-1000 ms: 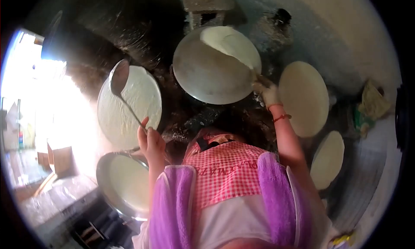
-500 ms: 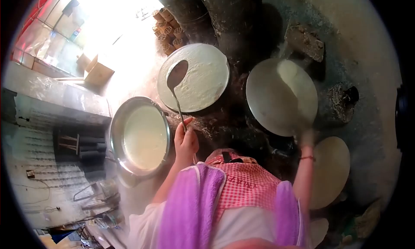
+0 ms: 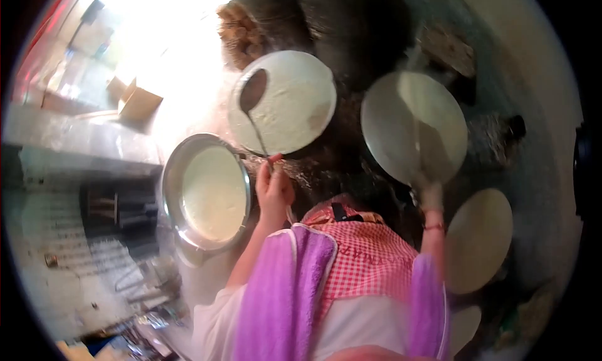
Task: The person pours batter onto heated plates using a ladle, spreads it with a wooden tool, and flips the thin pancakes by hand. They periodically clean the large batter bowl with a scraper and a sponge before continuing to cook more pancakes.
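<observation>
My left hand (image 3: 274,188) is closed round the thin handle of a ladle (image 3: 253,90), whose dark bowl is above the left part of a round surface covered with pale batter (image 3: 301,107). A metal basin (image 3: 170,198) of creamy liquid stands left of that hand. My right hand (image 3: 429,196), smeared by motion, is at the near edge of a second round griddle (image 3: 381,129). A pale patch shows on this griddle under haze. The fingers of the right hand are too blurred to read.
Pale round discs (image 3: 483,242) lie at the lower right. Perforated brown cylinders (image 3: 239,35) are stacked behind the batter-covered surface. A block (image 3: 448,50) stands at the upper right, and an open cardboard box (image 3: 139,104) is at the upper left.
The view has shifted slightly. My right hand has moved a little left along the near edge of the right griddle. My left hand still holds the ladle over the batter.
</observation>
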A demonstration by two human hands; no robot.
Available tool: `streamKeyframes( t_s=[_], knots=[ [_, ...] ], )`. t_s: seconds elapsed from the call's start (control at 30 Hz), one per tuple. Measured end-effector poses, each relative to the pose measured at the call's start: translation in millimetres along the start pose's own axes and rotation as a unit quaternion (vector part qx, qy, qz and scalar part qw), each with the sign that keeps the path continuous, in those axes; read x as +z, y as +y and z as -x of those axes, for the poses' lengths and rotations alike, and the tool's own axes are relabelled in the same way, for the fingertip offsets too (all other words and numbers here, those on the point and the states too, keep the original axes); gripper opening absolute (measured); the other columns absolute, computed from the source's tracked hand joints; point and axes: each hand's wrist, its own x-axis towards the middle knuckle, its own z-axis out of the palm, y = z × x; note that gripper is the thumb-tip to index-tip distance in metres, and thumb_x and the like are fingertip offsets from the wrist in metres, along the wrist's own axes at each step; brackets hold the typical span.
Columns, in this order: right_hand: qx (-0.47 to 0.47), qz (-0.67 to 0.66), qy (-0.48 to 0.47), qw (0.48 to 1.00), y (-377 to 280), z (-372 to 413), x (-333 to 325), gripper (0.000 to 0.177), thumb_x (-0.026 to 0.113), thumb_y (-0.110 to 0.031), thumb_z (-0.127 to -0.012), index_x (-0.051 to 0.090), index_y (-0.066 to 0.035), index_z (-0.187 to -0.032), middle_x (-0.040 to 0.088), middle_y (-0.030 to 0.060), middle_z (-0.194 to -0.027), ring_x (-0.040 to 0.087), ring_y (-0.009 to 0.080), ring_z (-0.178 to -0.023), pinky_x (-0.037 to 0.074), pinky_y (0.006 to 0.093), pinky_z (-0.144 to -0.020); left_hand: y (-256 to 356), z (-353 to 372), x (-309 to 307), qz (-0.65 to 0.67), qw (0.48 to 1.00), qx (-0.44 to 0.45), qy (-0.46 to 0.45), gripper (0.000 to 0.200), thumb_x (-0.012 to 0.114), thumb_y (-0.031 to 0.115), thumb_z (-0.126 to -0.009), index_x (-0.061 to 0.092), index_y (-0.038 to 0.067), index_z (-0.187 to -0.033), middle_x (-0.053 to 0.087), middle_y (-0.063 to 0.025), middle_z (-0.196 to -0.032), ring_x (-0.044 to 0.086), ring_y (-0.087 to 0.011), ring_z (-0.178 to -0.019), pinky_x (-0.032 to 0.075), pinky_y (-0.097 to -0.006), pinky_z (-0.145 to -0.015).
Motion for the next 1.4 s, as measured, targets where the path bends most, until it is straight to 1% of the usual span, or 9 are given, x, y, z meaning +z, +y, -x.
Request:
streamKeyframes(
  t_s=[0.13, 0.2, 0.37, 0.5, 0.6, 1.03, 1.2, 1.23, 1.4],
  knots=[
    [0.069, 0.034, -0.011, 0.997, -0.7, -3.0, -50.5, 0.041, 0.065, -0.018, -0.085, 0.057, -0.011, -0.124, 0.065, 0.0037, -0.089, 0.056, 0.0106, -0.060, 0.044, 0.0209, -0.050, -0.1, -10.4, 2.2, -0.071, 0.996, 0.060, 0.016, 0.031, 0.047, 0.016, -0.098, 0.048, 0.002, -0.126, 0.035, 0.0042, -0.059, 0.029, -0.0045, -0.042, 0.023, -0.0217, -0.036],
    [-0.101, -0.075, 0.044, 0.991, 19.5, -40.4, -72.5, 0.046, 0.066, -0.019, -0.085, 0.053, -0.010, -0.129, 0.065, 0.0045, -0.096, 0.057, 0.0104, -0.064, 0.045, 0.0204, -0.053, -3.3, -7.5, -1.9, -0.060, 0.996, 0.069, -0.016, 0.032, 0.047, 0.015, -0.098, 0.048, 0.003, -0.127, 0.035, 0.0046, -0.061, 0.028, -0.0034, -0.044, 0.022, -0.0207, -0.037],
    [0.060, 0.125, -0.121, 0.983, -38.8, -54.9, -33.9, 0.051, 0.064, -0.019, -0.085, 0.050, -0.012, -0.133, 0.062, 0.0048, -0.089, 0.054, 0.0098, -0.054, 0.042, 0.0239, -0.041, 4.5, 2.3, 18.1, -0.069, 0.996, 0.042, 0.028, 0.031, 0.048, 0.014, -0.097, 0.049, 0.003, -0.126, 0.033, 0.0052, -0.062, 0.026, -0.0029, -0.044, 0.020, -0.0201, -0.038],
    [-0.261, 0.335, -0.096, 0.900, -0.2, -55.1, -87.1, 0.042, 0.062, -0.016, -0.086, 0.057, -0.011, -0.127, 0.063, 0.0023, -0.085, 0.058, 0.0099, -0.066, 0.050, 0.0255, -0.059, 6.6, -8.1, 23.6, -0.060, 0.996, 0.059, 0.035, 0.031, 0.048, 0.014, -0.098, 0.050, 0.003, -0.126, 0.031, 0.0055, -0.061, 0.025, -0.0028, -0.045, 0.019, -0.0200, -0.038],
    [-0.130, 0.160, -0.029, 0.978, -11.6, -67.0, -141.8, 0.040, 0.058, -0.005, -0.087, 0.058, -0.010, -0.127, 0.063, -0.0001, -0.085, 0.054, 0.0075, -0.068, 0.049, 0.0244, -0.062, 8.3, -12.9, 14.5, -0.074, 0.996, 0.054, 0.002, 0.032, 0.047, 0.013, -0.097, 0.045, 0.003, -0.128, 0.033, 0.0047, -0.062, 0.027, -0.0035, -0.044, 0.021, -0.0212, -0.038],
    [-0.080, 0.096, -0.003, 0.992, -14.3, -75.8, -114.6, 0.038, 0.064, -0.004, -0.081, 0.062, -0.002, -0.119, 0.067, 0.0031, -0.101, 0.058, 0.0081, -0.079, 0.050, 0.0243, -0.071, 9.5, -60.5, 57.1, -0.100, 0.994, -0.024, -0.042, 0.034, 0.044, 0.012, -0.097, 0.044, 0.001, -0.130, 0.032, 0.0053, -0.060, 0.025, -0.0034, -0.043, 0.021, -0.0209, -0.038],
    [-0.170, 0.293, -0.087, 0.937, -22.6, -57.6, -57.5, 0.038, 0.066, -0.010, -0.083, 0.062, -0.010, -0.121, 0.068, 0.0080, -0.098, 0.060, 0.0114, -0.081, 0.050, 0.0273, -0.075, -37.9, -115.9, 40.3, -0.385, 0.912, 0.031, -0.134, 0.044, 0.051, 0.012, -0.095, 0.044, 0.007, -0.138, 0.045, 0.0035, -0.072, 0.038, -0.0048, -0.054, 0.032, -0.0187, -0.049],
    [-0.006, 0.168, -0.097, 0.981, -35.4, -32.2, -52.1, 0.036, 0.066, -0.012, -0.084, 0.063, -0.009, -0.119, 0.068, 0.0076, -0.097, 0.059, 0.0102, -0.077, 0.050, 0.0263, -0.072, -35.2, -114.4, 41.9, -0.382, 0.913, 0.033, -0.137, 0.044, 0.051, 0.012, -0.095, 0.044, 0.007, -0.138, 0.045, 0.0035, -0.072, 0.038, -0.0048, -0.054, 0.032, -0.0187, -0.049],
    [-0.061, -0.043, 0.030, 0.997, 22.0, -25.3, -96.9, 0.038, 0.060, 0.001, -0.085, 0.061, -0.007, -0.122, 0.065, 0.0044, -0.101, 0.061, 0.0107, -0.075, 0.050, 0.0240, -0.065, -35.5, -96.2, 56.9, -0.559, 0.773, 0.187, -0.232, 0.054, 0.056, 0.006, -0.087, 0.044, 0.015, -0.139, 0.058, -0.0143, -0.100, 0.057, -0.0298, -0.087, 0.045, -0.0384, -0.081]
  ],
)
